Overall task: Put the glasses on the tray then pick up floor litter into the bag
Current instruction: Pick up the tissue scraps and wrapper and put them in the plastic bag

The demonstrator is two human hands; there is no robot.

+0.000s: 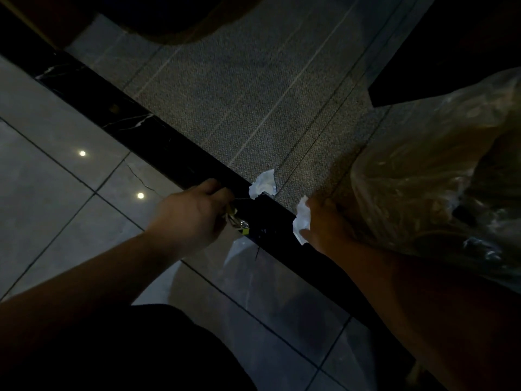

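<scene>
My left hand (194, 214) is low over the floor, its fingers closed on a small shiny wrapper (238, 221) with yellow marks. A crumpled white tissue (263, 183) lies on the floor at the edge of the carpet, just beyond that hand. My right hand (327, 224) grips another white tissue (301, 221) and is pressed against the clear plastic bag (439, 176), which bulges at the right with litter inside. No glasses or tray are in view.
A black marble strip (135, 131) runs diagonally between glossy grey tiles (50, 165) and grey carpet (253, 86). Dark furniture (451, 46) stands at the top right, and another dark rounded shape at the top centre. My dark-clothed leg fills the bottom left.
</scene>
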